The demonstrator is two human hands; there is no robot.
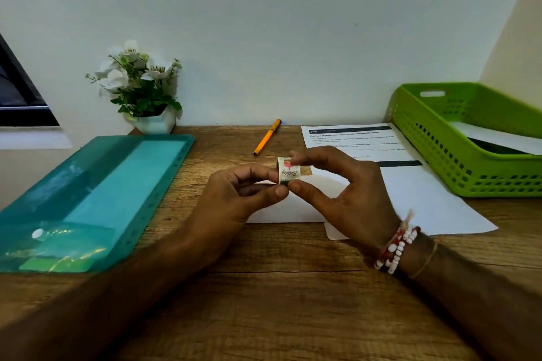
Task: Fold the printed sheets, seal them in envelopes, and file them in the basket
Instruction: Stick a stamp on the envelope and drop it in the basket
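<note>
Both hands hold a small printed sticker (289, 171) with a pink picture and the word "Birthday", above the desk's middle. My left hand (234, 199) pinches its left and lower edge. My right hand (343, 193) pinches its top and bottom right with thumb and fingers. Under the hands lies a white envelope (278, 212), partly hidden. A printed sheet (357, 141) with black header bars lies to the right, over more white paper (434, 208). The green basket (440, 155) stands at the far right with a white envelope (495, 138) inside.
A teal plastic folder (96, 199) lies on the left of the wooden desk (293, 287). An orange pen (267, 136) lies near the wall. A white pot of white flowers (140, 88) stands at the back left. The wall closes off the back.
</note>
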